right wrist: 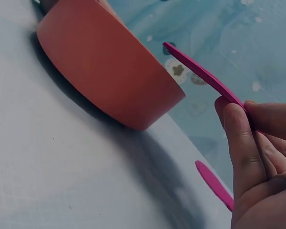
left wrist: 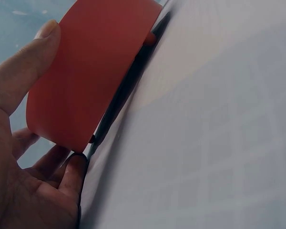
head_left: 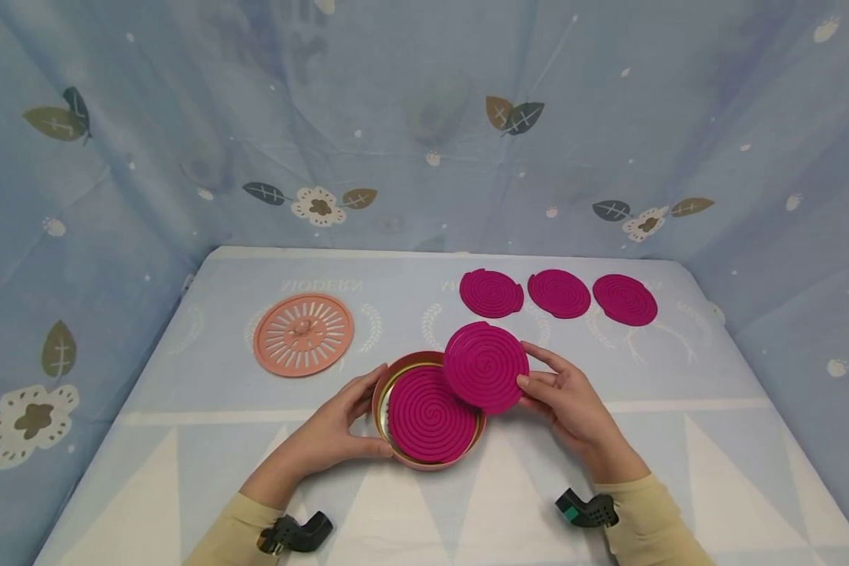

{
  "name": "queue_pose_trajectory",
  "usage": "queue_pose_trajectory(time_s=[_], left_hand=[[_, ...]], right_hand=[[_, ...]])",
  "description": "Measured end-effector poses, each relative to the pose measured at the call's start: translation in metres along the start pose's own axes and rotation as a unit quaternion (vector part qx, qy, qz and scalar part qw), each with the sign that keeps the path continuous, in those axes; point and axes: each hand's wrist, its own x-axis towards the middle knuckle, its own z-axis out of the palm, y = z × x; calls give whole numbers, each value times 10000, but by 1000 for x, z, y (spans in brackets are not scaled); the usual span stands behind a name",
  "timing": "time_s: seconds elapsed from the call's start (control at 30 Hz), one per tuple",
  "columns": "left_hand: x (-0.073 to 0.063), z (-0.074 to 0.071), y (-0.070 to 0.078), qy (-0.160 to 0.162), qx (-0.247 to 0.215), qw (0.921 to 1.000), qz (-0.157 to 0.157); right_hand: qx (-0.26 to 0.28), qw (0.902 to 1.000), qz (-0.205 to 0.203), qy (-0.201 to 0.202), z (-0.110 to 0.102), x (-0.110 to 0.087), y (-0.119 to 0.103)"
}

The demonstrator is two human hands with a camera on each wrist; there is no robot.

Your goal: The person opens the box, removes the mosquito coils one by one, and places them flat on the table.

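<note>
**Right hand (head_left: 566,405) holds a magenta spiral disc (head_left: 486,367) up beside a round container (head_left: 424,466)**

Nearest are two beige sleeves (head_left: 654,523), with a black device (head_left: 295,533) at each wrist. The left hand (head_left: 343,428) grasps the container's left side, thumb toward the near edge, fingers farther back. The container stands on the patterned table (head_left: 538,503); a second disc (head_left: 428,424) lies inside it. The right hand pinches the first disc's right edge between thumb and fingers, holding it tilted in the air; in the head view it overlaps the container's far right rim. Beyond, to the left, an orange slotted lid (head_left: 303,334) lies on the table. Farther back on the right, three more discs (head_left: 559,294) lie in a row. Behind everything hangs blue printed fabric (head_left: 410,71).
</note>
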Motion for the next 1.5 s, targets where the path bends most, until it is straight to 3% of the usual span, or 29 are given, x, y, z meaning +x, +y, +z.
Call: queue_pose_trajectory(time_s=[0.33, 0.73, 1.23, 1.5], left_hand=[[2, 0, -1, 8, 58, 10000, 4], [0, 0, 1, 2, 23, 10000, -21], [0, 0, 1, -8, 64, 10000, -52], [1, 0, 1, 0, 31, 10000, -82]], right_hand=[[357, 9977, -215, 543, -11, 1, 5], [488, 9955, -274, 771, -22, 5, 12], [258, 9919, -127, 1238, -26, 12, 19], [-226, 9870, 191, 1578, -23, 16, 17]])
